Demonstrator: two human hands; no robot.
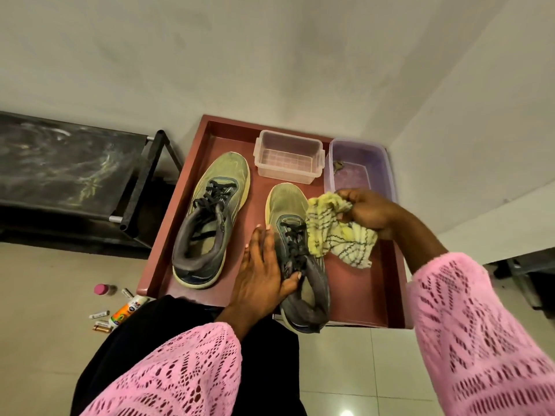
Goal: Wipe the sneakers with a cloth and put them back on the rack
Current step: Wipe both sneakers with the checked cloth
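Right grip (pixel 369 213): one cloth (pixel 339 238), two sneakers (pixel 210 217).

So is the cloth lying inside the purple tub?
No, the right hand holds the cloth over the red tray, outside the purple tub.

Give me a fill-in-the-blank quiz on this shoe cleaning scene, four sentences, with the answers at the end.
1. The right hand holds a striped yellow ____.
2. The far sneaker and the near sneaker lie in a red ____.
3. Behind them stand a clear tub and a ____ one.
4. The ____ hand grips the near sneaker.
Missing words: cloth; tray; purple; left.
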